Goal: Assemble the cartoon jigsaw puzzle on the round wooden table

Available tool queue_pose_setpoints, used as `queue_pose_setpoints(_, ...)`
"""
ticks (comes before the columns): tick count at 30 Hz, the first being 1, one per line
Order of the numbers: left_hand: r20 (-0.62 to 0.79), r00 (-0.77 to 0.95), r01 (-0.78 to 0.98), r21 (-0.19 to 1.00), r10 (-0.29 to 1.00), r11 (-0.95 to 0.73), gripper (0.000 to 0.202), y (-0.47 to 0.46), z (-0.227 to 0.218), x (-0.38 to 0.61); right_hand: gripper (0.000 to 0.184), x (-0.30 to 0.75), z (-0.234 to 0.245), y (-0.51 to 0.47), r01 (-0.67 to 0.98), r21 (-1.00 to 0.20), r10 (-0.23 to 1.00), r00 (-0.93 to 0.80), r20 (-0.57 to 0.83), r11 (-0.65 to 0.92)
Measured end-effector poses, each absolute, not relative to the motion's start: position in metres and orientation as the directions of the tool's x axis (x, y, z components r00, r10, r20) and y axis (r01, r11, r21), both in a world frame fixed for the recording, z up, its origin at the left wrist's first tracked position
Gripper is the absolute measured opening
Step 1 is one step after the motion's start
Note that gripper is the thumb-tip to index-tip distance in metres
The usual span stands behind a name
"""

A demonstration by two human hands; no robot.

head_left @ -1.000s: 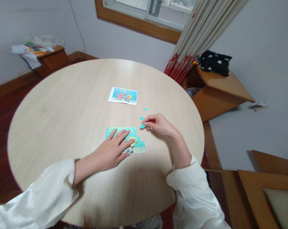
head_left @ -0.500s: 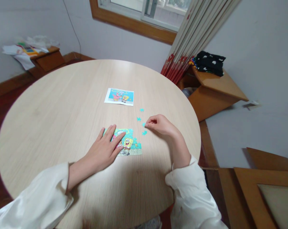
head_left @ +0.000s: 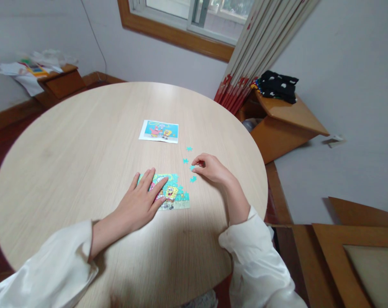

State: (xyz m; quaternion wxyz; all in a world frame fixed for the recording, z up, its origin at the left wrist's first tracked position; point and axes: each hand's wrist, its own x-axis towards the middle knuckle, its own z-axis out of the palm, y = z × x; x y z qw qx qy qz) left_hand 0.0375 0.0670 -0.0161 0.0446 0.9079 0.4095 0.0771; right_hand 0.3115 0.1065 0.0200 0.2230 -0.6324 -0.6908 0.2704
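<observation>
My left hand [head_left: 139, 196] lies flat with fingers spread over the partly assembled jigsaw puzzle [head_left: 183, 203], covering its left side. A yellow square cartoon figure shows on the uncovered part, and the upper right edge is stepped. To the right of the puzzle, my right hand [head_left: 213, 169] has thumb and index finger at a turquoise puzzle piece [head_left: 192, 168], in a loose pinch. More loose turquoise pieces lie around it: an upper piece [head_left: 189, 149], a middle piece [head_left: 185, 161] and a lower piece [head_left: 193, 179].
A printed picture sheet [head_left: 160, 131] with cartoon figures lies beyond the puzzle on the round wooden table [head_left: 85, 141]. A wooden cabinet [head_left: 287, 124] with black patterned cloth [head_left: 278, 87] stands at the right, beside a curtain [head_left: 245, 55]. A chair [head_left: 335, 256] is at the lower right.
The right thumb and index finger have spread slightly around the turquoise piece. The left hand stays on the puzzle. The whole view has shifted a little.
</observation>
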Motion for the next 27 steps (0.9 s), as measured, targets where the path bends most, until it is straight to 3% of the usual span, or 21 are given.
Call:
queue_pose_setpoints(5,0.228,0.654,0.714,0.130,0.721,-0.688,0.053,0.067,-0.008,0.040,0.006,0.313,0.019,0.107,0.771,-0.635,0.994,-0.100,-0.040,0.052)
queue_pose_setpoints(8,0.296,0.723,0.624,0.106,0.624,-0.774,0.049,0.062,-0.002,0.048,0.008,0.310,0.013,0.110,0.747,-0.654,0.992,-0.071,0.101,0.119)
queue_pose_setpoints(12,0.239,0.779,0.579,0.079,0.580,-0.811,0.051,0.055,-0.003,0.062,0.017,0.298,0.002,0.115,0.741,-0.626,0.963,-0.103,0.251,0.242)
queue_pose_setpoints(20,0.103,0.782,0.606,0.103,0.615,-0.788,0.053,0.059,-0.006,0.065,0.011,0.289,0.001,0.120,0.814,-0.528,0.970,-0.184,0.159,0.241)
queue_pose_setpoints(27,0.134,0.793,0.571,0.178,0.595,-0.801,0.046,0.056,-0.003,0.062,0.011,0.287,0.011,0.115,0.753,-0.622,0.976,-0.190,0.106,0.214)
